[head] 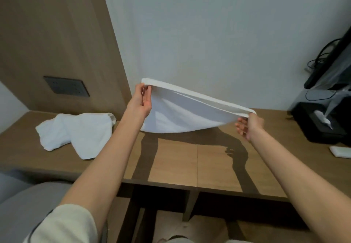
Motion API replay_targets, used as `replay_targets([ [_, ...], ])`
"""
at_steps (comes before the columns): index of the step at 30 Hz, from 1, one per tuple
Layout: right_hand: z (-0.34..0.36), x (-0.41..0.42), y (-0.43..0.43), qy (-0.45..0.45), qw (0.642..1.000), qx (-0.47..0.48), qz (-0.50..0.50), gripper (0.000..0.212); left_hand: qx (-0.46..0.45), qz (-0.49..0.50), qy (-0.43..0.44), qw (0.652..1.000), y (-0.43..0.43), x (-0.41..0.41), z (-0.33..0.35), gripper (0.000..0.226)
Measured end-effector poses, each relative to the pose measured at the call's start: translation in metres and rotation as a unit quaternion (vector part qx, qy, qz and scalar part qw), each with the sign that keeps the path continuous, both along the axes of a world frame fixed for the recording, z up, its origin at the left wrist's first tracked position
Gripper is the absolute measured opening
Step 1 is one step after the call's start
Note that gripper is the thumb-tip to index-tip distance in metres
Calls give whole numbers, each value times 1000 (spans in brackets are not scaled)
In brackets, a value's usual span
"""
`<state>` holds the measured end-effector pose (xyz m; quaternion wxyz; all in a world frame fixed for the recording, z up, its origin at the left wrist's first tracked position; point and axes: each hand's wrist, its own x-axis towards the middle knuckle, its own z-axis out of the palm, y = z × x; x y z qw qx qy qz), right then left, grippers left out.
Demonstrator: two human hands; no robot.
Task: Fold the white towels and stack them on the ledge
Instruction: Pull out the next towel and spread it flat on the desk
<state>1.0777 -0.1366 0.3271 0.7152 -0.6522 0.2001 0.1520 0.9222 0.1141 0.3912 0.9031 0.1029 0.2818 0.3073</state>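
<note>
I hold a white towel [182, 113] stretched in the air above the wooden ledge [214, 163]. My left hand [142, 100] pinches its upper left corner. My right hand [247, 126] pinches the lower right corner. The towel's top edge looks doubled over, and the cloth sags between my hands without touching the wood. A second white towel [76, 134] lies crumpled and unfolded on the ledge to the left, apart from both hands.
A black box with tissue and cables [322, 121] stands at the right end of the ledge, a small white object [341, 151] in front of it. A dark socket panel [66, 86] sits in the wooden wall at left. Grey upholstery [24, 201] lies bottom left.
</note>
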Motion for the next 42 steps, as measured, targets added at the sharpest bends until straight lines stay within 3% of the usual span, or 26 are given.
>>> replay_targets([
  [5, 115, 21, 8, -194, 956, 215, -46, 22, 49, 54, -47, 996, -15, 2, 55, 13],
  [10, 144, 14, -14, -173, 950, 260, -24, 21, 67, 102, -15, 992, -40, -4, 79, 15],
  [13, 140, 6, -29, -178, 955, 227, -66, 20, 129, 106, 35, 985, -57, -10, 75, 14],
  [16, 127, -2, -41, -182, 959, 183, -119, 22, 65, 131, 52, 988, -72, -13, 72, 8],
  [19, 114, -8, -52, -175, 956, 182, -148, 25, 83, 174, 104, 976, -89, -15, 68, 11],
  [23, 97, -4, -55, -131, 970, 183, -90, 20, 80, 197, 100, 972, -89, -18, 41, 16],
  [25, 91, 6, -51, -92, 983, 157, -36, 14, 103, 103, 69, 987, -84, -14, 35, 23],
  [27, 86, 19, -46, -62, 988, 140, 4, 17, 151, 63, 156, 974, -76, -9, 27, 23],
  [28, 86, 27, -40, -50, 989, 135, 22, 25, 128, 77, 152, 977, -66, -3, 24, 18],
  [29, 87, 32, -37, -48, 989, 136, 31, 28, 51, 108, 93, 988, -58, 4, 22, 15],
  [32, 94, 49, -21, -58, 984, 165, 25, 24, -17, 115, 46, 992, -36, 26, 31, 33],
  [38, 122, 95, 10, -116, 969, 218, -30, 12, 28, 63, 15, 998, 0, 86, 59, 38],
  [42, 132, 118, 14, -169, 956, 236, -52, 26, 63, 31, 9, 997, 17, 111, 70, 40],
])
